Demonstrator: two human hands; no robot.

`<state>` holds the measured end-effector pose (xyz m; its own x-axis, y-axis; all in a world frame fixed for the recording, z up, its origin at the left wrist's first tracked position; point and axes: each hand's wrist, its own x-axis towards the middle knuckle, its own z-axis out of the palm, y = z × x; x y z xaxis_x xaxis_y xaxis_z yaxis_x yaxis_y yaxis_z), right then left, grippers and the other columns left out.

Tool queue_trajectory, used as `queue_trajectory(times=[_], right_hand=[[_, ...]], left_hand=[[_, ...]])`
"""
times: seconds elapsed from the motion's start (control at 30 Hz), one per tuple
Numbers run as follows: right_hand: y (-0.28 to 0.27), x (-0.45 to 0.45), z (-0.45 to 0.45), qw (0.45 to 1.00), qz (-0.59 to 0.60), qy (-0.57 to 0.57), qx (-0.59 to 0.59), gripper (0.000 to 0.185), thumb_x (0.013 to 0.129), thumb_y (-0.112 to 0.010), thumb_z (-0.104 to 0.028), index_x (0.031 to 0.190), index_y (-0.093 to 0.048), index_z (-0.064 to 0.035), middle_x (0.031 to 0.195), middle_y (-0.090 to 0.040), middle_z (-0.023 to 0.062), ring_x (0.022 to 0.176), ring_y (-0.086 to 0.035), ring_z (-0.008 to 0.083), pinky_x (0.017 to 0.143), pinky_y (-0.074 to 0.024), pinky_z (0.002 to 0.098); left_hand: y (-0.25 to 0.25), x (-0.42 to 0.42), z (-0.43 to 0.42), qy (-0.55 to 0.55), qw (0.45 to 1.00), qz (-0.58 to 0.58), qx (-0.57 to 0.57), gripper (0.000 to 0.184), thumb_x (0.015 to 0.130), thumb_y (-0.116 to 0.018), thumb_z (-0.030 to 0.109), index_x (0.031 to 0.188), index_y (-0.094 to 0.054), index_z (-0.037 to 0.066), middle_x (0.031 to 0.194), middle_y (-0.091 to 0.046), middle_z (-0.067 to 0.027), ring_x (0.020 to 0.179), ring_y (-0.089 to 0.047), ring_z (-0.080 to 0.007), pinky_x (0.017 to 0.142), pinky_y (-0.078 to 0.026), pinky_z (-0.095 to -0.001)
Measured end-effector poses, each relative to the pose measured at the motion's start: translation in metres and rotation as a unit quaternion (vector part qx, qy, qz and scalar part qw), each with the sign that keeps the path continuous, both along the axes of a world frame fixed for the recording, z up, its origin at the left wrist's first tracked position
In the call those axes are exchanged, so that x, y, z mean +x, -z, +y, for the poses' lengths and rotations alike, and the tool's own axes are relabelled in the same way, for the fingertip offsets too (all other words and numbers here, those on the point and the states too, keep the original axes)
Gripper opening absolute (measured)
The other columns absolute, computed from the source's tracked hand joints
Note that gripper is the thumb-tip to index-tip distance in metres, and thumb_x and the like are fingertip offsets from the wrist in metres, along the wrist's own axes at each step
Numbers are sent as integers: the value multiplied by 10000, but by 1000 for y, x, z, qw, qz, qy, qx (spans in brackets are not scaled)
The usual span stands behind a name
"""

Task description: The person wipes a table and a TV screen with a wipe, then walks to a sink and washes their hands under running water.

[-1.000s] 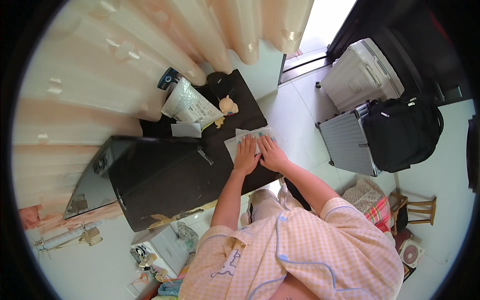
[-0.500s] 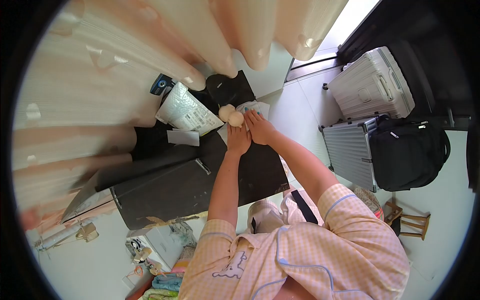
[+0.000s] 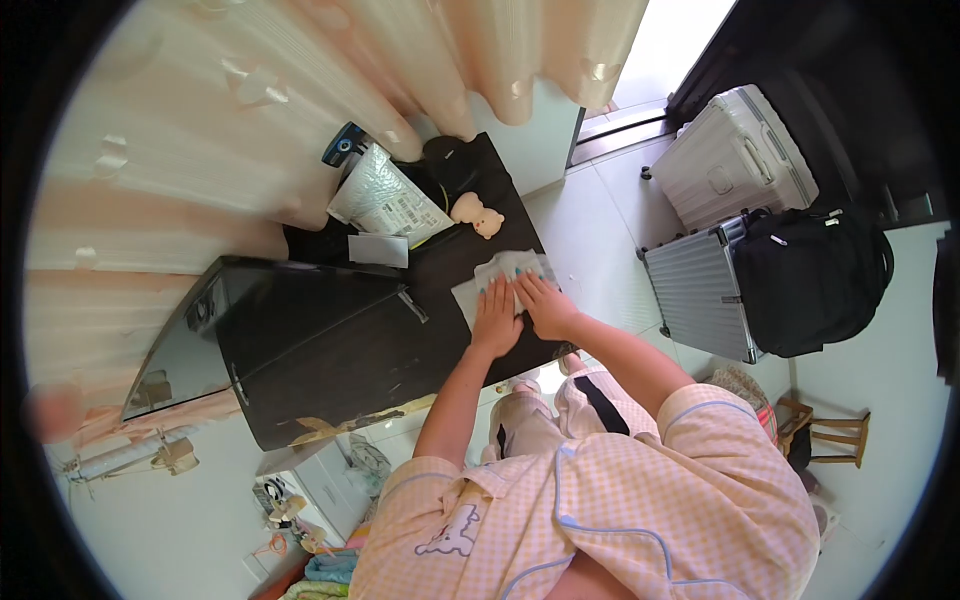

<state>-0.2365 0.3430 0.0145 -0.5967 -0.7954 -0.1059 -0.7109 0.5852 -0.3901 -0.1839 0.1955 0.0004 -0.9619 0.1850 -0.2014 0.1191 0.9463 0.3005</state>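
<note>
A thin white cloth [image 3: 465, 294] lies on the right end of the dark tabletop [image 3: 440, 350]. My left hand [image 3: 496, 318] presses flat on the cloth, its fingers stretched out. Beside it my right hand [image 3: 546, 303] also lies flat on the cloth, fingers extended. The two hands are close together. Beyond them a small pinkish toy figure [image 3: 478, 215] rests near a silver bubble-wrap parcel [image 3: 388, 203]. A white card [image 3: 378, 250] lies in front of the parcel.
A black glossy panel [image 3: 300, 320] stands at the table's left. Near the curtain [image 3: 250, 130] are a blue-black device [image 3: 344, 145] and a black cap-like item [image 3: 452, 163]. Suitcases [image 3: 745, 160] and a black backpack [image 3: 815, 280] stand at the right.
Both hands went forward beside the toy with the cloth, then came back toward my body. The toy now lies farther right and tilted differently. The camera view shifted slightly.
</note>
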Motion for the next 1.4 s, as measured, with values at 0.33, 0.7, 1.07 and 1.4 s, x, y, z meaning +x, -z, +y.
queue_trajectory(times=[0.33,0.7,1.07,1.4], right_hand=[[-22,68,14,1000,8,-2,9,711,641,-602,-219,1230,-311,54,1288,-297,217,1202,-271,368,980,-265,407],[-7,-51,-61,857,-179,412,-252,481,727,-611,-202,1103,-396,8,967,-517,199,925,-511,317,778,-422,359],[-1,-119,-121,886,-226,396,-86,622,659,-616,-358,1120,-370,-19,1089,-390,255,931,-506,379,826,-424,403],[-46,-33,-104,934,-261,2,-245,420,680,-627,-331,904,-533,11,839,-574,199,735,-573,310,664,-445,350]], left_hand=[[-12,72,-1,55,998,-23,2,711,811,-459,361,1328,-113,16,1391,-85,-157,1282,-107,-308,1035,-112,-412],[0,93,-62,-167,985,-14,-30,749,816,-417,480,1334,-112,34,1399,-69,-143,1286,-87,-303,1033,-103,-424],[-20,133,-15,-414,910,19,14,707,783,-523,409,1302,-224,33,1370,-116,-207,1248,-152,-380,1001,-191,-447],[-100,43,3,-398,875,252,-112,652,640,-611,25,1234,-352,102,1297,-273,-197,1126,-351,-387,918,-335,-408]])
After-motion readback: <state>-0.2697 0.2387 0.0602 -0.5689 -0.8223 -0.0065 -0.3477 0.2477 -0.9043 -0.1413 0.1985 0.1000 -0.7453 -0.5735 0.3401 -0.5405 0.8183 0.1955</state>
